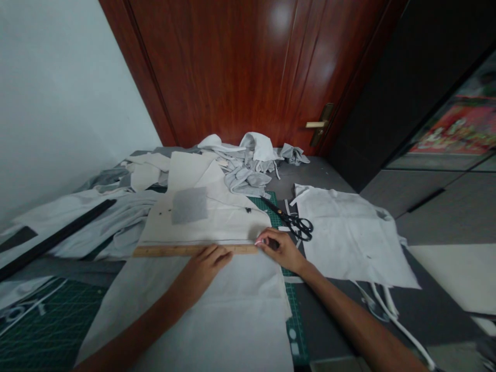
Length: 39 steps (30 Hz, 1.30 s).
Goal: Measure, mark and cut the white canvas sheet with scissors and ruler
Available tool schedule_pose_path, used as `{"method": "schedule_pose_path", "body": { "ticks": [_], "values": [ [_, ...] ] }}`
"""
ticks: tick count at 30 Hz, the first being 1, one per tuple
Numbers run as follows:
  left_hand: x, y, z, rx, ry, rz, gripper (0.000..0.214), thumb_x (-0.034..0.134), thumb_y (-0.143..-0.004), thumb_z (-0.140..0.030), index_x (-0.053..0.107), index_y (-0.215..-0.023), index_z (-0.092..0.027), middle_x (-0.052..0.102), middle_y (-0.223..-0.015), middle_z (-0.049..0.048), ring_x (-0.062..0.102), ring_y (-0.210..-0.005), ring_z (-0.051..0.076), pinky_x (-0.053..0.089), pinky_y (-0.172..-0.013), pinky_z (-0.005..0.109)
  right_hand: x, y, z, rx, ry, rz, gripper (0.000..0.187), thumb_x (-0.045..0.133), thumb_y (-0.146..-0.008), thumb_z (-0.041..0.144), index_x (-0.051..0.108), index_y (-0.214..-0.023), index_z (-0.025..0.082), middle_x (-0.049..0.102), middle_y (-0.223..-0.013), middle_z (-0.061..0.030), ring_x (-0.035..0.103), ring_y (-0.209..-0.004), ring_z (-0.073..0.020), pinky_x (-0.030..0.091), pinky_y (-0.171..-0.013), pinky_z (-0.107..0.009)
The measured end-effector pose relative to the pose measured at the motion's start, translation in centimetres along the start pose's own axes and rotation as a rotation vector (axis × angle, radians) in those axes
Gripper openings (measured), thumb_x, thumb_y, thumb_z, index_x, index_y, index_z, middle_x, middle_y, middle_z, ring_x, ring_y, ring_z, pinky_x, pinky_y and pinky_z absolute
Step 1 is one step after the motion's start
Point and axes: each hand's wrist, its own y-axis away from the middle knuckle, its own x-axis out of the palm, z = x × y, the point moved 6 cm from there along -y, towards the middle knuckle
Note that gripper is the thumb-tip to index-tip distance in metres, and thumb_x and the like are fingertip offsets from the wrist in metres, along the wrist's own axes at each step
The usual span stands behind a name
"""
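Note:
A wooden ruler [166, 251] lies across the white fabric [232, 315], along the lower edge of a cream pattern piece [194, 223]. My left hand [209, 261] rests on the ruler's middle, its fingers lying flat and pressing down. At the ruler's right end, my right hand [281, 248] is closed in a pinch on a small pinkish-white piece, which looks like tailor's chalk [259, 241]. Its tip is at the fabric beside the ruler. Fingers cover most of this piece. A grey square patch [189, 205] sits on the pattern piece.
Black-handled scissors [298, 225] lie right of the pattern piece, partly over the green cutting mat [296, 315]. Another white fabric piece [344, 232] with cords is farther right. Crumpled grey and white cloth [248, 178] is heaped at the back. A black strip [58, 235] crosses fabric at left.

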Motion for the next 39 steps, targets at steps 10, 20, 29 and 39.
{"method": "schedule_pose_path", "body": {
  "ticks": [10, 20, 29, 39],
  "values": [
    [-0.1, -0.6, 0.3, -0.113, 0.2, -0.039, 0.042, 0.049, -0.092, 0.002, 0.068, -0.121, -0.021, 0.068, -0.109, 0.0054, 0.064, -0.106, 0.02, 0.057, -0.096, 0.036, -0.1, -0.1, -0.5, 0.061, 0.015, 0.004, 0.024, 0.061, -0.099, 0.042, 0.074, -0.094, 0.022, 0.065, -0.079, -0.0028, 0.057, -0.068, -0.0152, 0.043, -0.062, -0.027],
    [1.0, -0.4, 0.6, -0.154, 0.254, -0.017, 0.057, 0.04, -0.088, 0.007, 0.063, -0.13, -0.022, 0.066, -0.123, 0.0047, 0.063, -0.117, 0.019, 0.055, -0.104, 0.035, -0.1, -0.6, -1.4, 0.146, 0.054, -0.035, 0.021, 0.063, -0.097, 0.04, 0.073, -0.092, 0.022, 0.062, -0.075, -0.0011, 0.053, -0.063, -0.0142, 0.04, -0.058, -0.028],
    [0.7, -0.2, 0.6, -0.152, 0.228, 0.048, 0.06, 0.039, -0.087, 0.006, 0.065, -0.134, -0.023, 0.068, -0.128, 0.0046, 0.061, -0.119, 0.02, 0.052, -0.108, 0.038, 0.1, -0.6, -1.6, 0.16, 0.072, -0.002, 0.017, 0.065, -0.097, 0.036, 0.073, -0.091, 0.022, 0.061, -0.073, -0.0001, 0.052, -0.063, -0.0141, 0.039, -0.059, -0.027],
    [0.5, -0.3, -0.2, -0.112, 0.08, -0.038, 0.051, 0.044, -0.088, 0.009, 0.067, -0.126, -0.016, 0.07, -0.118, 0.0062, 0.064, -0.11, 0.02, 0.057, -0.099, 0.033, 0.8, -0.8, -1.6, 0.16, 0.063, 0.036, 0.017, 0.066, -0.097, 0.035, 0.075, -0.095, 0.021, 0.075, -0.089, -0.003, 0.062, -0.072, -0.0148, 0.042, -0.063, -0.027]
  ]
}}
